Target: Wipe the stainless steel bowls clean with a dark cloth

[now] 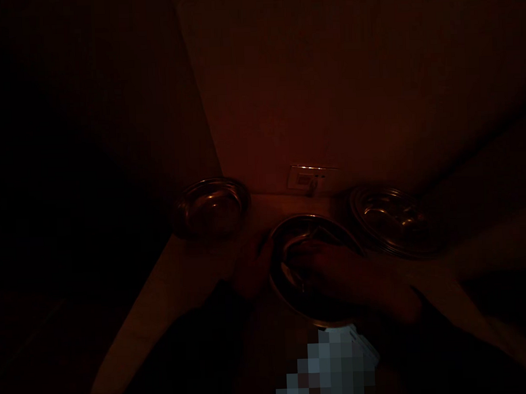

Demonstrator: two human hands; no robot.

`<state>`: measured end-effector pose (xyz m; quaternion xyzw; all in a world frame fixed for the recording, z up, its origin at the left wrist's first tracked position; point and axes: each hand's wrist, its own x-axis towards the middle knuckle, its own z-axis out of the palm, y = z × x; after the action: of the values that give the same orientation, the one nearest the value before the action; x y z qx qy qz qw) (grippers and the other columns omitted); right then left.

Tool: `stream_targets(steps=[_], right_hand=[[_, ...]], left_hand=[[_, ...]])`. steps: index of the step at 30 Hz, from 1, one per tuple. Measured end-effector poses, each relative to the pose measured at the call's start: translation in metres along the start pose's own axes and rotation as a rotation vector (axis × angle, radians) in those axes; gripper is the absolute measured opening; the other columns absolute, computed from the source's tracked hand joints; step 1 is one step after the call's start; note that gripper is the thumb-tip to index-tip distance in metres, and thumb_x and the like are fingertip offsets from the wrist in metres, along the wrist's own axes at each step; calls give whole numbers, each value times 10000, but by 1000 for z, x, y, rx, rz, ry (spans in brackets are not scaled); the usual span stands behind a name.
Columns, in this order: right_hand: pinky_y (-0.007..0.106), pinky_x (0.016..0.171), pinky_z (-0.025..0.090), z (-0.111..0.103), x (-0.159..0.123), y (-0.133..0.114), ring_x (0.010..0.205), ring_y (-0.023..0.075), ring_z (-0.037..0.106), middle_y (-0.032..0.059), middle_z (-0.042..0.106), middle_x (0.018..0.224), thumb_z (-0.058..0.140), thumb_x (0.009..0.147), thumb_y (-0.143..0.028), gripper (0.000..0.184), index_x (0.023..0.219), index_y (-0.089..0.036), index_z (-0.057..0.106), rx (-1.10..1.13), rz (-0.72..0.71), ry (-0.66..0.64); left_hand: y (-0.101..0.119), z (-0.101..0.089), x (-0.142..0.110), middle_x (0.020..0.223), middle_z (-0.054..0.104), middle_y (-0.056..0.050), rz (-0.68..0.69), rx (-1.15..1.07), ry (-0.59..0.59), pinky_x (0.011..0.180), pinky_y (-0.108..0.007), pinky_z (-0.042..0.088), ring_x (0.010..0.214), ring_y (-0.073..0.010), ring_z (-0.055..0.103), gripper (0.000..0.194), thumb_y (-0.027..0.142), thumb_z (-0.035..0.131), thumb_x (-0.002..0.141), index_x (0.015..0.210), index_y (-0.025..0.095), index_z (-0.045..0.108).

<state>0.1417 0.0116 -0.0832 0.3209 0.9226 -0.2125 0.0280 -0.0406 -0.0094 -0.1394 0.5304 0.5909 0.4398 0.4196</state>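
Observation:
The picture is very dark. A round metal dish (317, 324) with a raised rim is in front of me, tilted toward me. My left hand (253, 266) grips its left edge, thumb near the rim. Inside the dish lies my right hand (326, 265), its fingers pressed together against the inner surface. Beneath those fingers a paler patch shows; I cannot tell whether it is a cloth or a reflection.
A shiny metal bowl (214, 207) stands at the table's back left. Stacked metal plates (397, 221) sit at the right. A wall socket plate (314, 177) with a plug is behind. A pixelated bright patch (338, 361) lies near my body. The pale tabletop (133, 328) ends at the left.

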Motion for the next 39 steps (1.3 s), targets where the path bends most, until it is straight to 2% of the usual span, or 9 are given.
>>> stream_targets(steps=[12, 22, 27, 39], right_hand=[[404, 961, 439, 2, 0, 9, 1173, 255, 523, 62, 560, 1309, 439, 841, -155, 395, 1194, -219, 605, -49, 35, 17], [385, 971, 434, 5, 1, 12, 1188, 243, 514, 72, 558, 1316, 448, 841, -174, 392, 1194, -218, 613, -63, 42, 26], [382, 981, 427, 2, 0, 12, 1206, 243, 504, 76, 532, 1348, 441, 843, -187, 388, 1186, -211, 620, -52, 55, 10], [394, 1000, 407, 0, 0, 10, 1198, 239, 504, 57, 553, 1320, 446, 815, -142, 410, 1174, -231, 622, -33, 59, 14]], left_hand=[[2, 0, 1, 1156, 659, -73, 8, -21, -13, 945, -339, 434, 1066, -210, 593, 348, 308, 422, 884, 1139, 158, 605], [-1, 0, 2, 1121, 677, -66, 19, -15, -8, 896, -317, 464, 1018, -199, 619, 339, 307, 424, 882, 1122, 162, 614], [0, 0, 1, 1137, 672, -72, 5, -6, -3, 926, -336, 452, 1041, -209, 611, 341, 318, 427, 881, 1118, 163, 619], [0, 0, 2, 1127, 674, -68, 27, 2, 2, 912, -332, 451, 1031, -206, 611, 338, 309, 427, 877, 1115, 162, 617]])
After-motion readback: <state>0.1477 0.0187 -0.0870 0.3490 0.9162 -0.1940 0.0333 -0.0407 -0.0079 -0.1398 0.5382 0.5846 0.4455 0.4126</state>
